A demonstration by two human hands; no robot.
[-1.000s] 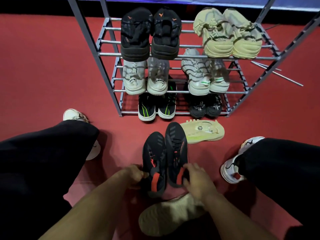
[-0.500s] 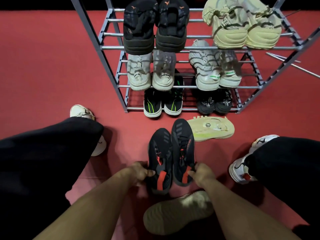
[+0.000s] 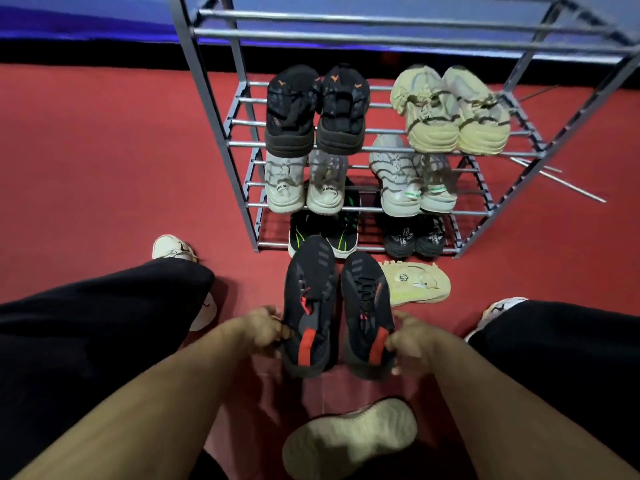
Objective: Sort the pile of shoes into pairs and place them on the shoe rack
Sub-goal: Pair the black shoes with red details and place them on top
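The black pair with red heel tabs sits at the centre of the view, toes toward twelve o'clock; the left shoe (image 3: 310, 306) and the right shoe (image 3: 367, 317) lie side by side, a thin gap between them; whether they rest on the red floor (image 3: 104, 168) or are just lifted I cannot tell. The left hand (image 3: 263, 329) grips the left shoe's heel from nine o'clock, fingers curled onto its collar; the right hand (image 3: 410, 344) clasps the right shoe's heel from three o'clock, fingers wrapped round the back.

At one o'clock, just beside the right shoe's toe, a pale shoe (image 3: 415, 284) lies on its side; at six o'clock another pale one (image 3: 349, 436) lies sole up, near the forearms; these two look like the last loose pair.

The rack (image 3: 242, 147) stands at twelve o'clock; three tiers carry two pairs each, black (image 3: 317, 112) and cream (image 3: 450, 112) on the upper of them, pale grey (image 3: 304, 183) and striped (image 3: 412, 178) below, black-and-green (image 3: 323, 233) and dark (image 3: 414, 237) at the bottom. The top tier (image 3: 381, 27) shows bare bars.

The step in hand seems to be carrying a matched pair to the rack; the next move probably calls for raising both shoes together, clearing the filled tiers, and setting them on the top bars, heels level so neither tips between the rods.
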